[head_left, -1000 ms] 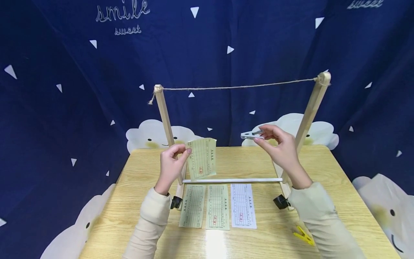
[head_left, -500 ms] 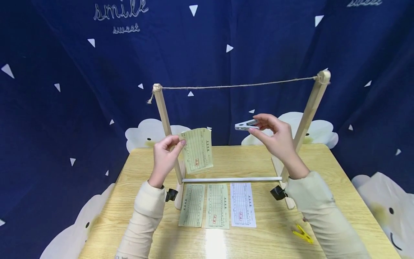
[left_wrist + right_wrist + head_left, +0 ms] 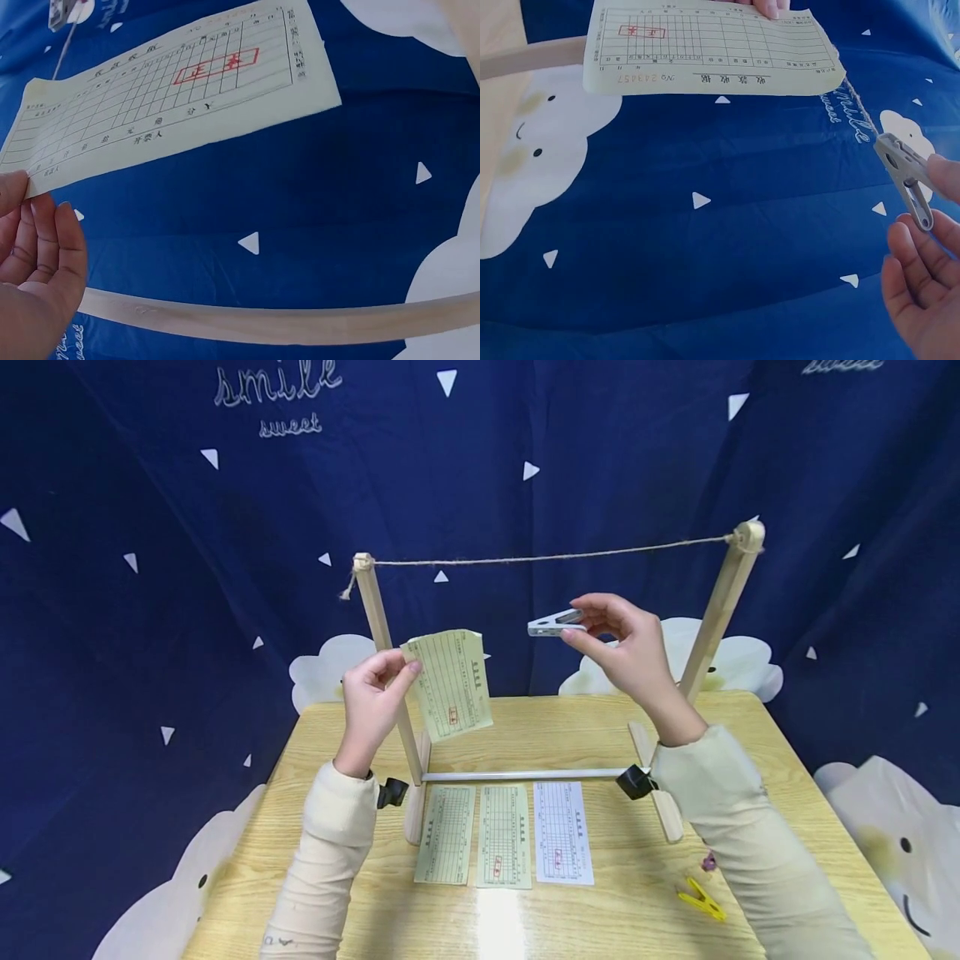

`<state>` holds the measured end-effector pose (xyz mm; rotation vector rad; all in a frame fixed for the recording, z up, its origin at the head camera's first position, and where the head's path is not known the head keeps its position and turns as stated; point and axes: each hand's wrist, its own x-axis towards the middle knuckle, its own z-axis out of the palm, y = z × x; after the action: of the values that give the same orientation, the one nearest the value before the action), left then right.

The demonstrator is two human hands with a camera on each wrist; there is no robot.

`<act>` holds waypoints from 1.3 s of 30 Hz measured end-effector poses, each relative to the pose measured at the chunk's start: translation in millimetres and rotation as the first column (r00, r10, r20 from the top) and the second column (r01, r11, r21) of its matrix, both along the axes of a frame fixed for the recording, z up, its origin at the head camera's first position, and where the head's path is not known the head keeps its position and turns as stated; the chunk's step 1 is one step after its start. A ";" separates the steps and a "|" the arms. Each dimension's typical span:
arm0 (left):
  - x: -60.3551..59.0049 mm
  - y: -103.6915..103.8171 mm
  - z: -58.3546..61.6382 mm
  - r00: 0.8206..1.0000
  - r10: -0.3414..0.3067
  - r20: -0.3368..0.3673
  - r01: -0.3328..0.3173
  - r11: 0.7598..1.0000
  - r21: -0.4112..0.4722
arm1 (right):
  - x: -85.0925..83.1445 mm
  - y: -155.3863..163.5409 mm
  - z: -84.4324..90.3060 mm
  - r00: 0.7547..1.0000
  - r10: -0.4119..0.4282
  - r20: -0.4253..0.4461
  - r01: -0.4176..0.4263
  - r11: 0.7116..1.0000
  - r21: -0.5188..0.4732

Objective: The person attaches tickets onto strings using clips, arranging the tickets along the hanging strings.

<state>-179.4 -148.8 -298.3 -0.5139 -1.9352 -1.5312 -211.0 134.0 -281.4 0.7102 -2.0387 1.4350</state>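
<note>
Nearest the viewer, a yellow clothespin (image 3: 702, 900) lies on the wooden table (image 3: 787, 793), right of three printed slips (image 3: 504, 835) laid side by side: two pale green, one white. Each carries a ruled grid and a red stamp; the print is too small to read from the head camera. Behind them a white rod (image 3: 525, 774) joins the feet of a wooden frame (image 3: 382, 643), with black clips at its base.

Above the table, the left hand (image 3: 371, 702) pinches a corner of a fourth pale green slip (image 3: 450, 683) between thumb and fingertips, so that the slip hangs free beside the left post. The right hand (image 3: 626, 652) grips a white clothespin (image 3: 553, 625) by its rear end, nose pointing left toward the slip. Both are raised but sit below the twine (image 3: 547, 558) strung between the post tops.

Judged from this, the work is at an early stage: nothing hangs on the twine yet, the first slip is neither at the line nor pinned, and three slips and one clothespin wait on the table.

On the held slip, the right wrist view shows a serial number that seems to read "2433457". Farthest back, the dark blue backdrop (image 3: 150, 527) reads "smile sweet" in white script.
</note>
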 end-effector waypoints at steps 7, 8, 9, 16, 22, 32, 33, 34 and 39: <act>-5.5 -5.4 9.7 0.999 0.038 -0.003 -0.038 0.999 0.004 | -3.1 -6.4 15.6 0.998 0.034 0.049 -0.031 0.998 -0.061; -8.5 -7.9 8.9 0.999 0.039 -0.003 -0.039 0.999 0.013 | -3.4 -7.4 17.7 0.998 0.037 0.056 -0.033 0.997 -0.065; -11.6 -10.5 7.8 0.999 0.034 -0.003 -0.034 0.999 0.026 | -3.8 -8.4 19.9 0.997 0.040 0.061 -0.036 0.997 -0.070; -32.1 -27.3 3.3 1.000 0.004 -0.008 -0.003 0.993 0.119 | -9.7 -15.3 33.6 0.996 0.052 0.071 -0.046 0.995 -0.094; -39.7 -32.7 9.8 1.000 -0.017 -0.004 0.018 0.984 0.176 | -14.3 -23.8 45.7 0.996 0.090 0.027 -0.086 0.989 -0.117; -46.6 -36.8 18.7 0.999 0.016 0.032 -0.023 0.974 0.225 | -27.2 -44.3 71.8 0.984 0.163 -0.067 -0.171 0.975 -0.143; -47.0 -37.0 19.1 0.999 0.023 0.033 -0.030 0.974 0.226 | -28.6 -46.6 74.7 0.984 0.170 -0.055 -0.176 0.973 -0.148; -47.6 -37.1 19.5 0.999 0.028 0.032 -0.034 0.973 0.228 | -30.0 -48.8 77.4 0.984 0.174 -0.040 -0.178 0.972 -0.150; -50.9 -37.9 19.9 0.999 0.022 0.033 -0.030 0.971 0.239 | -38.0 -58.3 86.5 0.981 0.191 0.039 -0.183 0.970 -0.160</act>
<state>-230.3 -186.7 -278.4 -0.3609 -1.7399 -1.7352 -249.0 75.8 -194.9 0.8226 -1.9153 1.7166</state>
